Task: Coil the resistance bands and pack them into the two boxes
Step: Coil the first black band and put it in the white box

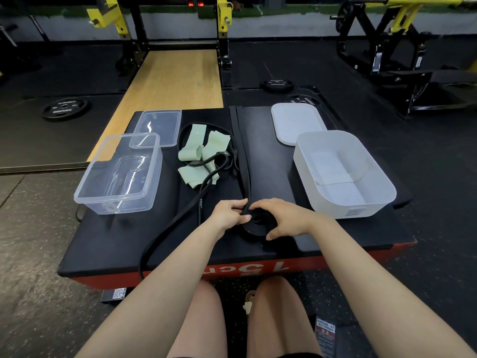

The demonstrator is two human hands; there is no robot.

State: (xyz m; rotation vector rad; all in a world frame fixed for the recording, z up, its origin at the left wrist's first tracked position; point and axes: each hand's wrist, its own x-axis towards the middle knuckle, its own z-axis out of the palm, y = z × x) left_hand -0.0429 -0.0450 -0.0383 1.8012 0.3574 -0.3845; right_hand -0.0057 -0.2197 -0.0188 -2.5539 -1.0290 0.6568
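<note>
My left hand (230,212) and right hand (281,218) are bare, no rings or watch; forearms sleeveless, thighs bare above dark shorts (296,355).

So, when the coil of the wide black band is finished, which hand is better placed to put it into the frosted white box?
Probably the right hand: it already cups the coil, and the frosted white box stands on its side.

Wide band (244,161) black; flat bands (191,151) pale green; left box (117,174) clear; right box (343,174) frosted white; platform (335,257) black-topped, red-sided, white numerals
</note>
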